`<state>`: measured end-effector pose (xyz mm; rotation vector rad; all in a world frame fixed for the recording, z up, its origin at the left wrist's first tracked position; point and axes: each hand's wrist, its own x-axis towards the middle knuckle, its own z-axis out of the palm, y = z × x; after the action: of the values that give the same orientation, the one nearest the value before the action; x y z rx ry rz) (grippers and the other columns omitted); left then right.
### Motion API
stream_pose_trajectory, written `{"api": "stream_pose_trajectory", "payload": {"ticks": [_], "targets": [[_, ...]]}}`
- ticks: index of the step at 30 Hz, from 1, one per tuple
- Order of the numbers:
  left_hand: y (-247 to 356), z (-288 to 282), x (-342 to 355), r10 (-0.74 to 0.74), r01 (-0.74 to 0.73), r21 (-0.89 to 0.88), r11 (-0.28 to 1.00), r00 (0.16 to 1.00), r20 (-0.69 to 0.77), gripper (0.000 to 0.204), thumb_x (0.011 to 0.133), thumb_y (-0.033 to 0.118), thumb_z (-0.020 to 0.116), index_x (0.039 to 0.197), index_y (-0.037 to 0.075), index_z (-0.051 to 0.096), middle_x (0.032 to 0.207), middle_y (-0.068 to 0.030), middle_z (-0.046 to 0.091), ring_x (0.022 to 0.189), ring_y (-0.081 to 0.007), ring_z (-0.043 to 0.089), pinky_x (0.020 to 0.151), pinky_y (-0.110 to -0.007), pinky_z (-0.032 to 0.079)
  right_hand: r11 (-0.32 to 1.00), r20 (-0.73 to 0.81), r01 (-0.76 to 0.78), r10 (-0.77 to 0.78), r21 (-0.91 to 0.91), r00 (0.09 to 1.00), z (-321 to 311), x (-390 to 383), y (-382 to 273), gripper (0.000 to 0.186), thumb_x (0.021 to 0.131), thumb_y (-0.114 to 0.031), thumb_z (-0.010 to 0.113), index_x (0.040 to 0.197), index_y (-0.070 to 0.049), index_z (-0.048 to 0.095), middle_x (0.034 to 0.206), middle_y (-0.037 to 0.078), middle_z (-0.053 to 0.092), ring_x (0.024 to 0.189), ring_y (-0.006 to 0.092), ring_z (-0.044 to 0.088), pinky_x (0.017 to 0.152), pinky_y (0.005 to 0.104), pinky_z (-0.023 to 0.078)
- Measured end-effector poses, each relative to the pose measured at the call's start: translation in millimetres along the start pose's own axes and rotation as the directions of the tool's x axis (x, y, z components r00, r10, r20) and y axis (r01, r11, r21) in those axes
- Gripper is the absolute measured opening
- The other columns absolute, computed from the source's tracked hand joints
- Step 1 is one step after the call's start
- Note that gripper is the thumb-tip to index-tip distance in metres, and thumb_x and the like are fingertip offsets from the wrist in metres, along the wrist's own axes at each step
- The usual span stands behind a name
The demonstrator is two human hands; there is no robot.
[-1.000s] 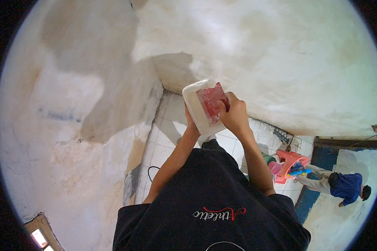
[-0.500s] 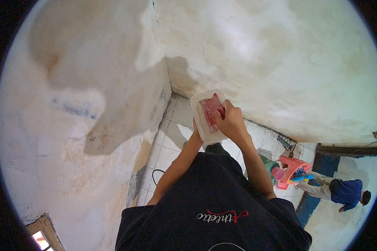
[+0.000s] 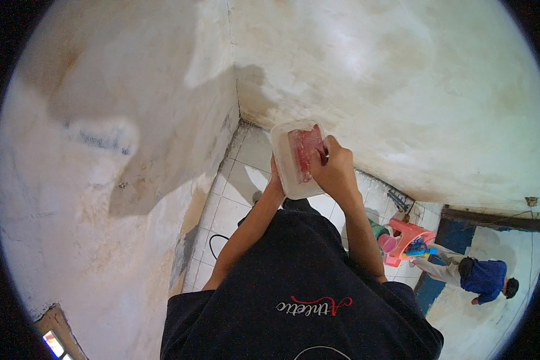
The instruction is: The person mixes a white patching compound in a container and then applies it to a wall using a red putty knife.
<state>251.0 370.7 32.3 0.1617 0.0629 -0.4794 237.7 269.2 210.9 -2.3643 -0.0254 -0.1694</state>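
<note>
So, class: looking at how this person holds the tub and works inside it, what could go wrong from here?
1. The left hand supports the white tub from below while the right hand presses into the red contents; the tub might tip or slip.
2. Red material could drop onto the tiled floor.

Count: 1 translucent white plastic tub (image 3: 294,159), 1 red lump (image 3: 306,153) inside, 2 hands, 1 pink plastic stool (image 3: 405,237), 1 other person in blue top (image 3: 477,277).
</note>
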Motion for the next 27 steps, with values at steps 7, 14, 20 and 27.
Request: {"api": "stream_pose_trajectory", "payload": {"ticks": [7,14,20,27], "targets": [[-11.4,-16.7,5.6,-0.007,0.028,-0.118,0.993,0.985,0.174,0.07,0.093,0.054,0.04,0.15,0.014,0.032,0.15,-0.0119,0.04,0.134,-0.0335,0.042,0.113,-0.05,0.035,0.996,0.111,0.048,-0.039,-0.077,0.993,10.3,-1.4,28.7,0.019,0.08,-0.012,0.065,0.08,0.004,0.054,0.066,0.026,0.059,0.061,0.0441,0.06,0.055,0.0462,0.047],[-14.1,-16.1,6.1,-0.03,0.029,-0.031,0.999,1.0,-0.009,0.066,0.095,0.053,0.039,0.148,0.013,0.034,0.148,-0.0116,0.042,0.132,-0.0321,0.044,0.111,-0.05,0.036,0.955,0.121,-0.01,0.048,-0.298,0.992,8.1,0.3,24.8,0.017,0.079,-0.011,0.065,0.077,0.004,0.056,0.066,0.025,0.06,0.062,0.0436,0.061,0.057,0.0476,0.047],[-12.4,-31.6,8.6,-0.065,0.084,-0.141,0.986,0.989,0.132,0.081,0.091,0.073,0.031,0.143,0.012,0.041,0.138,-0.0129,0.052,0.123,-0.0314,0.054,0.103,-0.047,0.048,0.992,0.166,-0.079,0.094,-0.095,0.982,18.4,3.0,58.2,0.017,0.079,-0.009,0.066,0.074,0.006,0.061,0.068,0.025,0.062,0.061,0.037,0.064,0.059,0.0422,0.049],[-23.3,-23.7,28.9,-0.039,0.034,-0.053,0.998,0.995,-0.094,0.078,0.091,0.067,0.037,0.147,0.012,0.036,0.146,-0.0144,0.044,0.13,-0.0357,0.046,0.108,-0.054,0.039,0.982,0.132,-0.183,0.176,0.049,0.976,15.1,8.3,107.0,0.018,0.085,-0.009,0.067,0.079,0.008,0.065,0.066,0.02,0.064,0.058,0.0202,0.064,0.056,0.0358,0.049]]}}
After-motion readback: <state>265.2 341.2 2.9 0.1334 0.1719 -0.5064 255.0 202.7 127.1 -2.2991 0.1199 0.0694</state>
